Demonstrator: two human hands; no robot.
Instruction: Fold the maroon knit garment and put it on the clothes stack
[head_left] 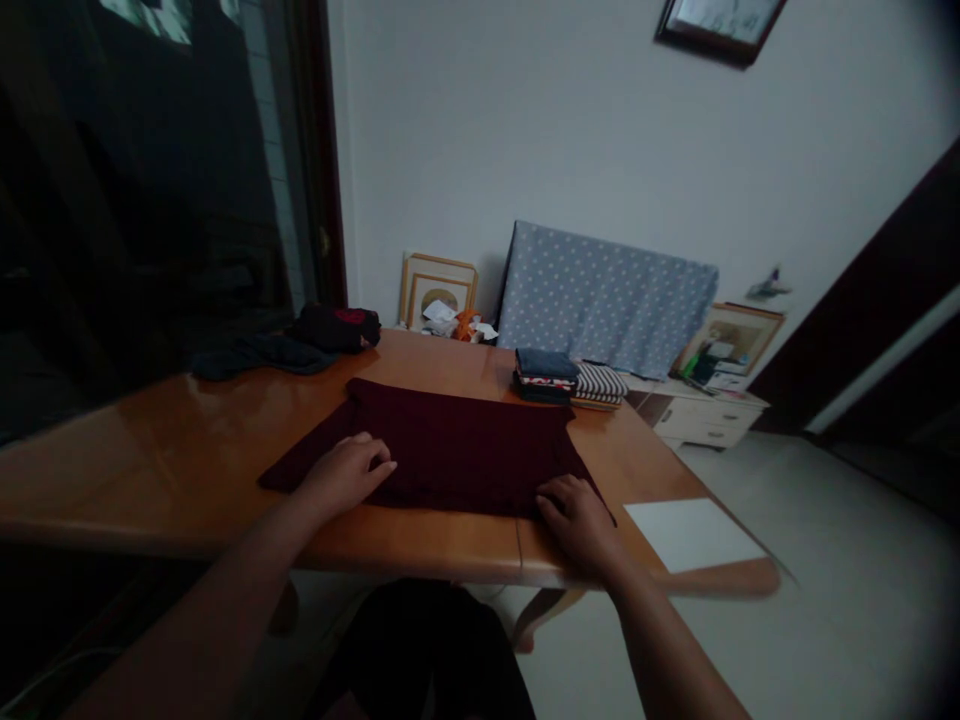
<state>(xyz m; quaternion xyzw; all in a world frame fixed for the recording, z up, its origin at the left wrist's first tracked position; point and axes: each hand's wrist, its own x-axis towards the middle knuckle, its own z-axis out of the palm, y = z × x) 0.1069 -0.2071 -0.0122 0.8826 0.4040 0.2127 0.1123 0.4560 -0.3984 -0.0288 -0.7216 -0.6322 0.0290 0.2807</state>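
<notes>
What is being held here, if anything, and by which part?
The flat, dark maroon cloth lies under the left hand at its left side and under the right hand at its near right part; whether either pinches it cannot be told.

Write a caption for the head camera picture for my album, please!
Left hand and right hand on a dark red cloth, folded clothes beyond it on the table.

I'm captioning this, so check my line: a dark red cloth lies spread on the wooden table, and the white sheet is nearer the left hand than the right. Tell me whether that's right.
Wrong hand: the head view shows the white sheet nearer the right hand than the left hand. The dark red cloth does lie spread on the wooden table.
</notes>
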